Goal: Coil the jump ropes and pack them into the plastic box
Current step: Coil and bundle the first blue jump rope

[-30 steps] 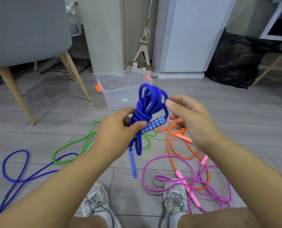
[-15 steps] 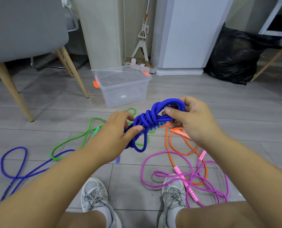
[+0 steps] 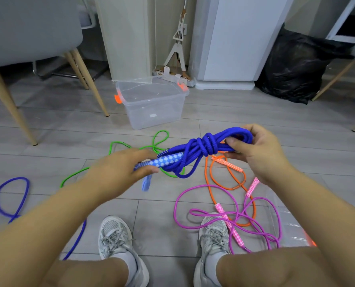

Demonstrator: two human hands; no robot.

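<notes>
With the right hand point(image 3: 259, 150) pinching loops of the blue coil point(image 3: 201, 146) and the left hand point(image 3: 118, 170) curled round its handle point(image 3: 168, 160) (blurred), a slack knot could unravel before the far plastic box point(image 3: 135, 112).

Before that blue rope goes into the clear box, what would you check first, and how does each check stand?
1. Blue jump rope coiled and wrapped round its middle: ok.
2. Right hand grips the loop end: ok.
3. Left hand holds the checkered handle: ok, though the hand is blurred.
4. Second handle tucked into the bundle: not ok, it dangles below the left hand.
5. Plastic box open, no lid on it: ok.
6. Wrap tight enough to hold once released: cannot tell.
</notes>
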